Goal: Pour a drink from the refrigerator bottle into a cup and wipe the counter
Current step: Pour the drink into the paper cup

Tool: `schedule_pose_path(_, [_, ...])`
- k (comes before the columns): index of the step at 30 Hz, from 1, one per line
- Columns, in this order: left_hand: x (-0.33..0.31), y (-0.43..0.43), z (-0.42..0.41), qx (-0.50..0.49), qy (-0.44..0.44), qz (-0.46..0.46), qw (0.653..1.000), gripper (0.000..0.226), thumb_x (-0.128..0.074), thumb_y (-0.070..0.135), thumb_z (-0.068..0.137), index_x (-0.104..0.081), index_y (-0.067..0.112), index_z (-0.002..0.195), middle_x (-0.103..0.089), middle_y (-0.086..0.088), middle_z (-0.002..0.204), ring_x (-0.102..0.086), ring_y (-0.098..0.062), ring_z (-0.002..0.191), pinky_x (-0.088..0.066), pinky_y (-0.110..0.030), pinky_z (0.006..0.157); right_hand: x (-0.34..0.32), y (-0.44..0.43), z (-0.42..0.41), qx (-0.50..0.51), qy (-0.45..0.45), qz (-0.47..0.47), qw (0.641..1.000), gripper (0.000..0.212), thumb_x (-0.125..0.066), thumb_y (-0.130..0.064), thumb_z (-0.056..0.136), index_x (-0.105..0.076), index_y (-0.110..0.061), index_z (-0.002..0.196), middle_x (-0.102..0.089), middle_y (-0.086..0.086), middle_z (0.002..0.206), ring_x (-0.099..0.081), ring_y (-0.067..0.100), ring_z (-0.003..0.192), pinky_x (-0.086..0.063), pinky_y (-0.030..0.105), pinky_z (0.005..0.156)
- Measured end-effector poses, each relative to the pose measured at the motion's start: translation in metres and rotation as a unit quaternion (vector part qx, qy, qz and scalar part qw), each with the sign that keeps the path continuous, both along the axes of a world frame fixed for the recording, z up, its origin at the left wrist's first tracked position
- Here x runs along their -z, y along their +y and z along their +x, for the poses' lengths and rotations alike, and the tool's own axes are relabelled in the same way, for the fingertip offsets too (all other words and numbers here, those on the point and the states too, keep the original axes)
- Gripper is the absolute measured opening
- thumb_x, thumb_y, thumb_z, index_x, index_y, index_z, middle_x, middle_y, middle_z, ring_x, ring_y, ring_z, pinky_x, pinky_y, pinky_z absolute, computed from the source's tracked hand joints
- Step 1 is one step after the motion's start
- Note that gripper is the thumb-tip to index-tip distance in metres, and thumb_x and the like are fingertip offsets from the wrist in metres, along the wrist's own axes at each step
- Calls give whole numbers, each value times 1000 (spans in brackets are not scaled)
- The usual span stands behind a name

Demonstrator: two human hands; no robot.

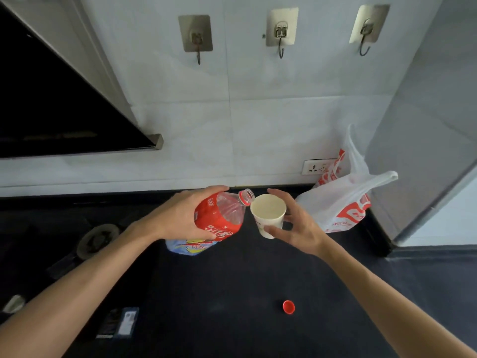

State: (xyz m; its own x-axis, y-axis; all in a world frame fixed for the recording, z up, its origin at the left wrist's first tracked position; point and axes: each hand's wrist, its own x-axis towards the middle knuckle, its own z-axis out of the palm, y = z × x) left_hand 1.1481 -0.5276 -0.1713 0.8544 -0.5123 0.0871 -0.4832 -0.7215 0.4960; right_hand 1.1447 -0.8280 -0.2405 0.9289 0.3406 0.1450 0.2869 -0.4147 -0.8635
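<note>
A clear plastic bottle (227, 215) with a red label is tilted to the right in my left hand (180, 215), which grips its body. Its uncapped mouth touches the rim of a white paper cup (268, 213). My right hand (296, 223) holds the cup above the black counter (232, 293), with fingers around its side. The cup's inside looks pale; I cannot tell whether liquid is in it. The bottle's red cap (288, 306) lies on the counter, near the front and to the right.
A blue and yellow packet (188, 248) lies under the bottle. A white and red plastic bag (343, 200) sits at the back right by a wall socket (318, 167). A stove burner (98, 240) is at left. Hooks (281, 34) hang on the tiled wall.
</note>
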Motion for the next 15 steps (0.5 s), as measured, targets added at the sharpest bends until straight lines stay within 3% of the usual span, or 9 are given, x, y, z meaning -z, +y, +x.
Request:
schedule_pose_path(10, [-50,-6,17,55,-27,165,984,98,-79,67,62,-27,55,144,-58,19,131,-60,-3,111,-56,-32,91,-2,-2,2,-21,12,17,1000,76,-78,-28,82,-33,-42,141,-48,-31,124,-52,-5,115,-49,12,88])
schedule_pose_path(15, [-62,-10,20,74,-43,224,971,96,-79,63,68,-27,51,147,-58,17,129,-58,-3,108,-52,-21,86,-5,-5,2,-19,10,21,1000,75,-79,-26,82,-34,-43,139,-48,-37,120,-50,-8,114,-48,10,86])
